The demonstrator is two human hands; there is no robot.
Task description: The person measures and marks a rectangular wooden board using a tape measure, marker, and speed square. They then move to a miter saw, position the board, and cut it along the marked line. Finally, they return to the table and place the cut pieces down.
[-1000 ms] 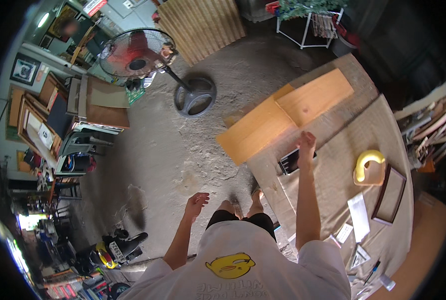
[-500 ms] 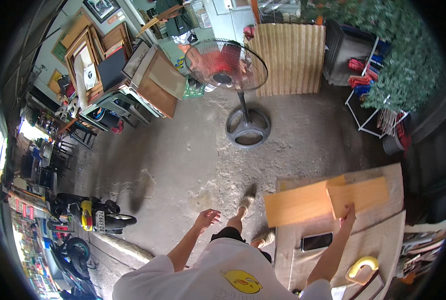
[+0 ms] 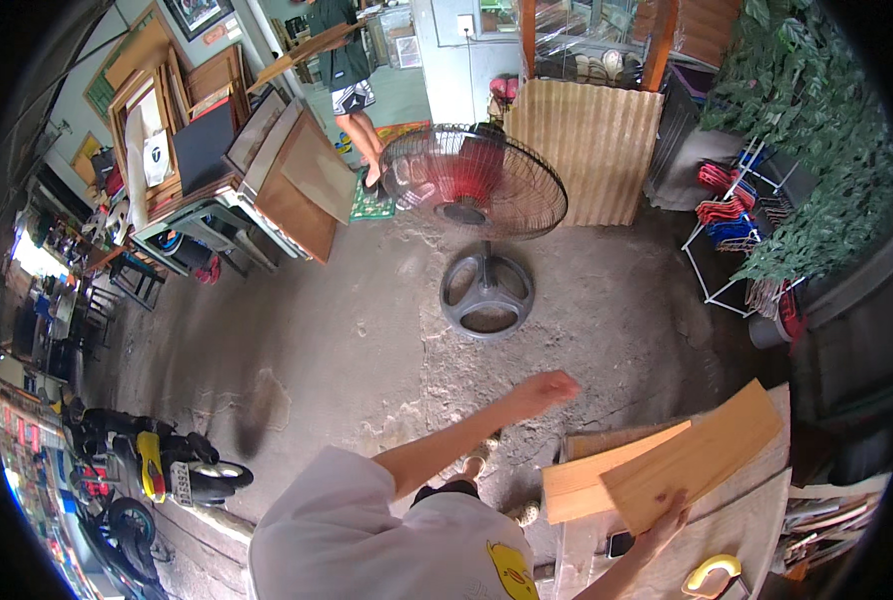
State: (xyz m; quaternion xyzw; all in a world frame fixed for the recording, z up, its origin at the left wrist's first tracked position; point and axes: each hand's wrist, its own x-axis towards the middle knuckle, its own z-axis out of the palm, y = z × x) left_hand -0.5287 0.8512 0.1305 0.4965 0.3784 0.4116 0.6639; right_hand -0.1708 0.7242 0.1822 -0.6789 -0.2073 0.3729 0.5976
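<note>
My right hand (image 3: 670, 514) grips a light wooden board (image 3: 702, 450) by its near edge. The board is tilted over a second wooden board (image 3: 572, 487), which lies on the worktable (image 3: 737, 525) and is partly covered by the first. In front of my body, my left hand (image 3: 545, 392) reaches across to the right, empty, its fingers loosely stretched out and short of the boards. Beside my right wrist lies a black phone (image 3: 619, 544), mostly hidden by the forearm. A curved yellow object (image 3: 712, 573) sits at the table's near side.
A pedestal fan (image 3: 472, 200) stands ahead on the rough concrete floor. Stacked frames and panels (image 3: 267, 160) fill the far left, motorbikes (image 3: 157, 465) the near left. At right are a white rack with hangers (image 3: 732, 225) and green foliage (image 3: 817, 120). A person (image 3: 352, 85) stands behind the fan.
My right hand has lifted and turned the upper board, its far end now raised. My left hand has swung forward and right. The view has shifted, and a person shows at the back.
</note>
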